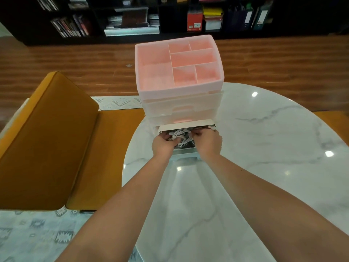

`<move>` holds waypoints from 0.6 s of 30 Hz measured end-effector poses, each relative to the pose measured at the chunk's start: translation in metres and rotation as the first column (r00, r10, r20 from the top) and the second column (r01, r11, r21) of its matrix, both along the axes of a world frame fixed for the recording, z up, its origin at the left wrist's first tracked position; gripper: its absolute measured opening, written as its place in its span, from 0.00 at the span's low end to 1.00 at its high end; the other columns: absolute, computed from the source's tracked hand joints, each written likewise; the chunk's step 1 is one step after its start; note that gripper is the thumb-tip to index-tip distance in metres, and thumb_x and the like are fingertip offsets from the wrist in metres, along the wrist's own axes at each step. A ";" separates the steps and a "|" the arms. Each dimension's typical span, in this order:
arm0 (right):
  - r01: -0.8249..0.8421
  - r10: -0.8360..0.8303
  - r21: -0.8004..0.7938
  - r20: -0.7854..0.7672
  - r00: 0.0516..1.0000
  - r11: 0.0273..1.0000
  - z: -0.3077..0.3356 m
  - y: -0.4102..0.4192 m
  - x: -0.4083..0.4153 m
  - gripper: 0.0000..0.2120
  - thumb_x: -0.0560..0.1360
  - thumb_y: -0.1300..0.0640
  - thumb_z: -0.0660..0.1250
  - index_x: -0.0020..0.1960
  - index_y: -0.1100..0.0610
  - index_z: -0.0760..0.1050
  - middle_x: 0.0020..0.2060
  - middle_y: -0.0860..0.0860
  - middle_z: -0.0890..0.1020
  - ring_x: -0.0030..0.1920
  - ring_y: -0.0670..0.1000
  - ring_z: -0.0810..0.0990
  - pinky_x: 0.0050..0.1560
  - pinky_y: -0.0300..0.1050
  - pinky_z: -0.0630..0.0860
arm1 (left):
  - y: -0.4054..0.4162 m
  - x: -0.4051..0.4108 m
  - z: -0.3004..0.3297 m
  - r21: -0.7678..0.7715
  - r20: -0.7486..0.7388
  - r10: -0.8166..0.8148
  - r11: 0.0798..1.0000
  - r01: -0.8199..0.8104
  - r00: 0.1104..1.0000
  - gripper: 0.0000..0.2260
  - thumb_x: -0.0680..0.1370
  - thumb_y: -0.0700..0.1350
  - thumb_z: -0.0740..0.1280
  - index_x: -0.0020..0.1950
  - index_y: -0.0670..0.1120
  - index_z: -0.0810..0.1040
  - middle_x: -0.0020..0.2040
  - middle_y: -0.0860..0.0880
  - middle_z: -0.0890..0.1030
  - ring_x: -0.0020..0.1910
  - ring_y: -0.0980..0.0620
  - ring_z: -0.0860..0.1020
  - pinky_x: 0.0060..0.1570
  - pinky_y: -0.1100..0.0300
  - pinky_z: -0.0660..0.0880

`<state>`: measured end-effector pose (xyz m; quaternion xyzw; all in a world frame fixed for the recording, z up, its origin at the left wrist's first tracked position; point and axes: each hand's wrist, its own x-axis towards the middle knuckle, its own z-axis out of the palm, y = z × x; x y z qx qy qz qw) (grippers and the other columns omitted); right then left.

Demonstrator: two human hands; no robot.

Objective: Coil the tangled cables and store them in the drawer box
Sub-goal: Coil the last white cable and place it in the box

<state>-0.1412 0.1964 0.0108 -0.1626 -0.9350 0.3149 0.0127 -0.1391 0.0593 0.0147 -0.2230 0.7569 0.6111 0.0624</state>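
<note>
1. Two bare forearms reach from the near edge of the white marble-patterned surface (264, 148) toward the drawer box.
2. Left hand (163, 145) has its fingers curled down into the bundle of white cables (180, 136), gripping it.
3. Right hand (208, 141) likewise curls its fingers onto the cables from the other side.
4. Cables lie inside the pulled-out bottom drawer (186, 149) of the translucent pink plastic drawer box (181, 103), which stands near the surface's far-left edge.
5. Mustard-yellow cushioned bench (56, 138) sits beside the surface's left edge.
</note>
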 end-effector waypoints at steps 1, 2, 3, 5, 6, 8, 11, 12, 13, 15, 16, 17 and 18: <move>-0.025 0.025 -0.015 -0.015 1.000 1.000 -0.002 0.000 0.000 0.11 0.77 0.48 0.66 0.54 0.48 0.84 0.50 0.48 0.85 0.54 0.56 0.73 0.54 0.48 0.70 | 0.001 -0.001 -0.001 -0.033 0.004 0.011 0.999 -0.011 1.000 0.18 0.71 0.40 0.76 0.60 0.43 0.79 0.52 0.51 0.83 0.48 0.50 0.82 0.53 0.57 0.78; -0.050 0.049 -0.036 -0.043 0.998 0.998 -0.004 0.001 0.001 0.10 0.77 0.49 0.67 0.54 0.49 0.83 0.50 0.49 0.84 0.55 0.55 0.72 0.54 0.47 0.70 | 0.002 -0.001 -0.002 -0.052 0.008 0.024 0.998 -0.024 1.000 0.18 0.71 0.41 0.76 0.60 0.43 0.79 0.52 0.52 0.83 0.48 0.50 0.82 0.53 0.56 0.78; -0.073 0.069 -0.047 -0.077 0.995 0.996 -0.006 0.002 0.002 0.10 0.76 0.50 0.68 0.55 0.50 0.83 0.51 0.49 0.84 0.54 0.56 0.71 0.54 0.47 0.70 | 0.002 -0.001 -0.003 -0.062 0.004 0.036 0.997 -0.036 0.999 0.18 0.71 0.42 0.77 0.59 0.43 0.80 0.52 0.51 0.84 0.48 0.49 0.82 0.54 0.55 0.79; -0.109 0.105 -0.022 -0.126 0.986 0.994 -0.008 0.002 0.005 0.12 0.75 0.49 0.70 0.56 0.51 0.82 0.53 0.50 0.83 0.55 0.57 0.70 0.54 0.48 0.69 | 0.003 -0.001 -0.004 -0.101 -0.013 0.049 0.994 -0.050 0.999 0.16 0.71 0.44 0.77 0.58 0.44 0.80 0.51 0.48 0.85 0.47 0.47 0.83 0.53 0.52 0.80; -0.129 0.128 0.004 -0.134 0.983 0.992 -0.008 0.002 0.007 0.14 0.74 0.47 0.70 0.57 0.50 0.82 0.55 0.50 0.83 0.57 0.58 0.70 0.54 0.48 0.68 | 0.004 -0.001 -0.004 -0.130 -0.021 0.052 0.990 -0.055 0.998 0.16 0.71 0.45 0.77 0.56 0.44 0.80 0.50 0.48 0.85 0.46 0.47 0.84 0.52 0.53 0.80; -0.165 0.174 0.071 -0.148 0.973 0.984 -0.007 0.001 0.010 0.17 0.73 0.43 0.70 0.59 0.48 0.81 0.58 0.48 0.81 0.61 0.58 0.69 0.55 0.49 0.65 | 0.004 -0.001 -0.005 -0.160 -0.033 0.051 0.986 -0.056 0.998 0.13 0.72 0.46 0.76 0.53 0.45 0.80 0.48 0.48 0.85 0.42 0.48 0.84 0.50 0.54 0.80; -0.200 0.216 0.128 -0.125 0.968 0.971 -0.007 0.002 0.008 0.19 0.72 0.42 0.71 0.60 0.48 0.81 0.60 0.49 0.79 0.66 0.58 0.66 0.59 0.49 0.64 | 0.005 -0.003 -0.007 -0.168 -0.032 0.039 0.985 -0.044 0.999 0.10 0.72 0.47 0.76 0.51 0.45 0.81 0.46 0.49 0.85 0.39 0.51 0.83 0.47 0.55 0.81; -0.209 0.225 0.138 -0.111 0.968 0.968 -0.006 0.003 0.008 0.19 0.72 0.42 0.71 0.60 0.49 0.81 0.61 0.49 0.79 0.66 0.58 0.66 0.60 0.49 0.63 | 0.005 -0.004 -0.007 -0.184 -0.032 0.030 0.982 -0.035 0.999 0.10 0.72 0.47 0.76 0.51 0.46 0.81 0.45 0.50 0.85 0.40 0.51 0.83 0.48 0.55 0.81; -0.218 0.234 0.144 -0.102 0.967 0.965 -0.006 0.003 0.007 0.19 0.72 0.42 0.71 0.60 0.49 0.81 0.61 0.50 0.79 0.66 0.58 0.66 0.61 0.49 0.63 | 0.005 -0.005 -0.008 -0.204 -0.032 0.023 0.979 -0.029 0.999 0.10 0.72 0.47 0.76 0.50 0.47 0.81 0.43 0.51 0.84 0.41 0.50 0.83 0.48 0.55 0.81; -0.229 0.245 0.153 -0.097 0.965 0.961 -0.007 0.005 0.005 0.20 0.72 0.42 0.71 0.60 0.50 0.81 0.60 0.51 0.79 0.66 0.58 0.66 0.62 0.49 0.63 | 0.005 -0.006 -0.007 -0.245 -0.028 0.008 0.969 -0.015 1.000 0.08 0.72 0.48 0.76 0.48 0.49 0.81 0.40 0.54 0.82 0.41 0.50 0.83 0.48 0.56 0.80; -0.235 0.252 0.163 -0.091 0.963 0.958 -0.008 0.006 0.005 0.20 0.72 0.42 0.70 0.60 0.50 0.81 0.60 0.52 0.79 0.66 0.59 0.66 0.62 0.50 0.63 | 0.006 -0.006 -0.007 -0.265 -0.024 -0.002 0.964 -0.005 1.000 0.07 0.72 0.48 0.76 0.47 0.49 0.81 0.39 0.55 0.82 0.41 0.50 0.83 0.47 0.57 0.79; -0.243 0.260 0.179 -0.079 0.962 0.953 -0.010 0.006 0.004 0.21 0.73 0.41 0.70 0.61 0.50 0.81 0.60 0.52 0.79 0.66 0.59 0.66 0.62 0.50 0.64 | 0.007 -0.006 -0.007 -0.282 -0.022 -0.010 0.959 0.003 1.000 0.07 0.72 0.48 0.76 0.46 0.50 0.81 0.39 0.55 0.81 0.40 0.50 0.82 0.45 0.57 0.79; -0.251 0.268 0.195 -0.063 0.961 0.948 -0.011 0.006 0.004 0.21 0.73 0.41 0.70 0.62 0.50 0.80 0.61 0.53 0.78 0.67 0.59 0.66 0.62 0.50 0.63 | 0.008 -0.006 -0.006 -0.300 -0.023 -0.019 0.954 0.012 1.000 0.06 0.72 0.48 0.76 0.45 0.51 0.80 0.38 0.56 0.81 0.40 0.50 0.82 0.44 0.58 0.78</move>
